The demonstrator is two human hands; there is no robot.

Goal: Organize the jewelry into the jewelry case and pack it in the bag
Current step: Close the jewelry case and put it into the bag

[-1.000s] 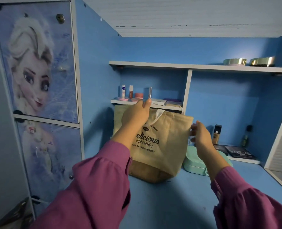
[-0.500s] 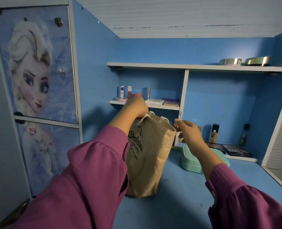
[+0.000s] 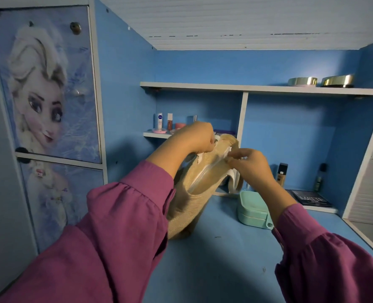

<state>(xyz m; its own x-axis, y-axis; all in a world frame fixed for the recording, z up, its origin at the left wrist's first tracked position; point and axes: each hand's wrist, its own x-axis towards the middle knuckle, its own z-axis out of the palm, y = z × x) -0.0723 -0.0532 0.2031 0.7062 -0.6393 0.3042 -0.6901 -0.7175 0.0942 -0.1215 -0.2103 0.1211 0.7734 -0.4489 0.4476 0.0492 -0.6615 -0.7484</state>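
On the blue desk, the tan bag (image 3: 194, 182) now stands end-on, its zipper line facing up. Left hand (image 3: 194, 136) is clenched on the top edge; right hand (image 3: 250, 165) pinches the zipper end. 0.5 s ago, the right hand was only reaching in. Judgement: opening has begun. The closed green case (image 3: 252, 207) sits just beside the bag, unpacked.
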